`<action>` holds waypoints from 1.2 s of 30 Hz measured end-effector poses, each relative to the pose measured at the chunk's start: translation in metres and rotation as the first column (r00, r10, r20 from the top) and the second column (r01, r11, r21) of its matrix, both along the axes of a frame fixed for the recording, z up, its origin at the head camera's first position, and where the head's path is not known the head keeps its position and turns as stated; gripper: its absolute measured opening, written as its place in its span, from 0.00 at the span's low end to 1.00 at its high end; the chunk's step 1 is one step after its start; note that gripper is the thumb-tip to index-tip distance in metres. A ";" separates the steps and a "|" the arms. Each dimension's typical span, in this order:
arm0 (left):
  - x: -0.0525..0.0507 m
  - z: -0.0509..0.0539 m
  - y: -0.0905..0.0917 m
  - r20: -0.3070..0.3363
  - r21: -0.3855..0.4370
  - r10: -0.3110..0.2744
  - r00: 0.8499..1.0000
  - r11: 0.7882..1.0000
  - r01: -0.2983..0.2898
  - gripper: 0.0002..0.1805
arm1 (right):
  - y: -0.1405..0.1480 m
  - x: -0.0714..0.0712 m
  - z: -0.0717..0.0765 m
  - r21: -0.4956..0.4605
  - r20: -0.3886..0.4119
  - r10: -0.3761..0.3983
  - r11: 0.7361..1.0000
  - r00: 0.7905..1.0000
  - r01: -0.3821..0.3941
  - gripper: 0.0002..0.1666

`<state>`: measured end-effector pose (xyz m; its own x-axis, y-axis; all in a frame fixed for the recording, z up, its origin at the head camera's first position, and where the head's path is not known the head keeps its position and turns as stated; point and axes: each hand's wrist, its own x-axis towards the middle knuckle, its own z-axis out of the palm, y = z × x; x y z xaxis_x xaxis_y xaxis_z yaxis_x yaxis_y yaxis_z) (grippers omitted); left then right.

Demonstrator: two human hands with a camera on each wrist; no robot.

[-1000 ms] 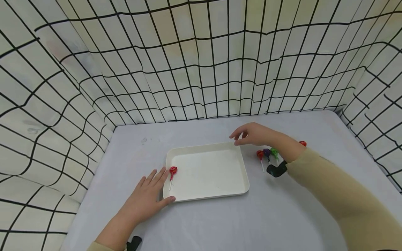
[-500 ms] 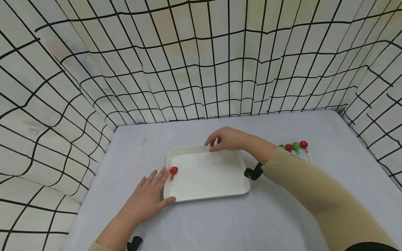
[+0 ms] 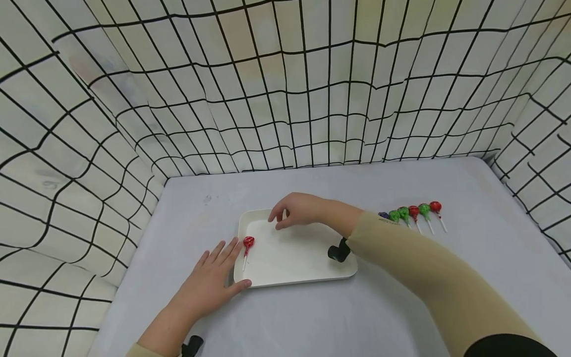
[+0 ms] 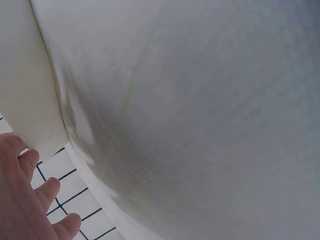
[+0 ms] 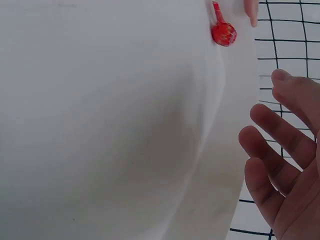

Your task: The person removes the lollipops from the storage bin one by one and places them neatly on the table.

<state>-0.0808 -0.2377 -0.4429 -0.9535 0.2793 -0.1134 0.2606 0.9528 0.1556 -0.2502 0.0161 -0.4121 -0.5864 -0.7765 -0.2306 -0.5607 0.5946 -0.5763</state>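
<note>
A red lollipop [image 3: 248,241] lies along the left side of a white tray [image 3: 303,258], its white stick toward the tray's front. My left hand [image 3: 207,282] rests at the tray's left edge with fingers spread, the fingertips close to the lollipop and the thumb at the near corner. Over the back of the tray hovers my right hand [image 3: 296,208], its fingers loosely bent and holding nothing. The right wrist view has those relaxed fingers [image 5: 265,175] in front of the red lollipop [image 5: 224,34].
To the right of the tray, a row of several red, green and purple lollipops [image 3: 414,211] lies on the white table [image 3: 214,198], partly covered by the right sleeve [image 3: 424,267]. Black-lined white walls [image 3: 312,99] close in the back and sides.
My right hand has swept left, from the tray's back right corner to above its back left part, uncovering some lollipops in the row. The left hand keeps its place.
</note>
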 end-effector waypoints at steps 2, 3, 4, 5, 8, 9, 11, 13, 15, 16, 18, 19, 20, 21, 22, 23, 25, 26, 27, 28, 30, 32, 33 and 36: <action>0.000 0.000 0.000 0.001 -0.001 -0.002 1.000 1.000 0.002 0.54 | -0.006 0.001 -0.002 0.009 -0.022 0.031 0.999 0.999 -0.030 0.18; 0.000 0.000 0.000 0.004 0.000 -0.002 1.000 1.000 0.002 0.54 | -0.009 0.001 -0.003 0.012 -0.032 0.045 0.999 0.998 -0.045 0.18; 0.000 0.000 0.000 0.004 0.004 -0.003 1.000 1.000 0.003 0.54 | -0.011 0.001 -0.004 0.014 -0.045 0.060 0.998 0.997 -0.059 0.18; 0.000 0.000 0.000 0.006 0.005 -0.004 1.000 1.000 0.004 0.54 | -0.014 0.000 -0.005 0.014 -0.057 0.074 0.997 0.996 -0.073 0.18; 0.000 -0.001 0.001 0.004 0.011 -0.008 1.000 1.000 0.008 0.54 | -0.020 0.000 -0.008 0.012 -0.082 0.105 0.995 0.991 -0.104 0.18; -0.001 0.000 0.001 0.003 0.015 -0.010 1.000 1.000 0.010 0.54 | -0.022 -0.001 -0.010 0.012 -0.088 0.112 0.994 0.990 -0.112 0.18; -0.001 0.000 0.002 0.002 0.014 -0.012 1.000 1.000 0.012 0.54 | -0.027 -0.001 -0.015 0.015 -0.086 0.120 0.993 0.989 -0.120 0.18; -0.001 0.000 0.002 0.004 0.012 -0.011 1.000 1.000 0.011 0.54 | -0.033 -0.001 -0.019 0.024 -0.083 0.129 0.992 0.988 -0.127 0.18; -0.001 0.000 0.002 0.009 0.012 -0.009 1.000 1.000 0.009 0.54 | -0.039 -0.001 -0.023 0.040 -0.096 0.144 0.989 0.985 -0.141 0.19; -0.001 0.000 0.002 0.010 0.012 -0.009 1.000 1.000 0.009 0.54 | -0.043 -0.001 -0.025 0.047 -0.103 0.151 0.988 0.983 -0.147 0.19; 0.000 0.000 0.001 0.009 0.013 -0.012 1.000 1.000 0.011 0.54 | -0.049 0.000 -0.028 0.064 -0.132 0.170 0.985 0.977 -0.163 0.20; 0.000 0.000 0.001 0.008 0.013 -0.011 1.000 1.000 0.011 0.54 | -0.051 0.000 -0.028 0.071 -0.146 0.178 0.983 0.973 -0.170 0.20; 0.000 -0.001 0.000 0.006 0.018 -0.014 1.000 1.000 0.014 0.53 | -0.054 0.001 -0.029 0.074 -0.155 0.183 0.982 0.971 -0.173 0.21; 0.001 -0.001 0.000 0.004 0.017 -0.015 1.000 1.000 0.015 0.53 | -0.056 0.001 -0.029 0.077 -0.164 0.186 0.981 0.969 -0.176 0.21; 0.001 -0.001 0.000 0.002 0.019 -0.019 1.000 1.000 0.019 0.53 | -0.058 0.002 -0.029 0.077 -0.170 0.189 0.981 0.967 -0.178 0.21; 0.001 -0.001 0.000 0.001 0.020 -0.020 1.000 1.000 0.020 0.53 | -0.060 0.002 -0.030 0.079 -0.180 0.193 0.980 0.965 -0.181 0.21; 0.001 -0.001 0.000 0.001 0.021 -0.019 1.000 1.000 0.019 0.53 | -0.063 0.003 -0.032 0.079 -0.197 0.202 0.979 0.959 -0.190 0.20; 0.001 -0.001 0.000 -0.001 0.022 -0.021 1.000 1.000 0.021 0.53 | -0.065 0.003 -0.032 0.079 -0.204 0.206 0.978 0.957 -0.194 0.20; 0.001 -0.001 0.000 -0.002 0.021 -0.019 1.000 1.000 0.019 0.53 | -0.066 0.004 -0.033 0.079 -0.214 0.213 0.977 0.953 -0.200 0.20; 0.001 -0.001 -0.001 0.000 0.021 -0.018 1.000 1.000 0.018 0.53 | -0.067 0.004 -0.034 0.078 -0.220 0.218 0.976 0.951 -0.205 0.19; 0.002 0.000 -0.001 0.000 0.020 -0.017 1.000 1.000 0.017 0.53 | -0.069 0.005 -0.035 0.078 -0.229 0.222 0.975 0.948 -0.209 0.19; 0.002 0.000 -0.001 -0.001 0.020 -0.018 1.000 1.000 0.018 0.53 | -0.071 0.006 -0.036 0.077 -0.232 0.218 0.976 0.948 -0.205 0.19; 0.002 0.000 -0.001 -0.001 0.019 -0.018 1.000 1.000 0.018 0.53 | -0.072 0.007 -0.036 0.078 -0.234 0.216 0.976 0.948 -0.203 0.18; 0.002 0.000 -0.001 -0.003 0.016 -0.017 1.000 1.000 0.017 0.53 | -0.075 0.008 -0.037 0.085 -0.236 0.215 0.976 0.948 -0.200 0.17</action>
<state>-0.0785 -0.2390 -0.4428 -0.9490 0.2968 -0.1064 0.2767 0.9458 0.1702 -0.2423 -0.0591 -0.4493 -0.4575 -0.8764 -0.1504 -0.7938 0.4788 -0.3751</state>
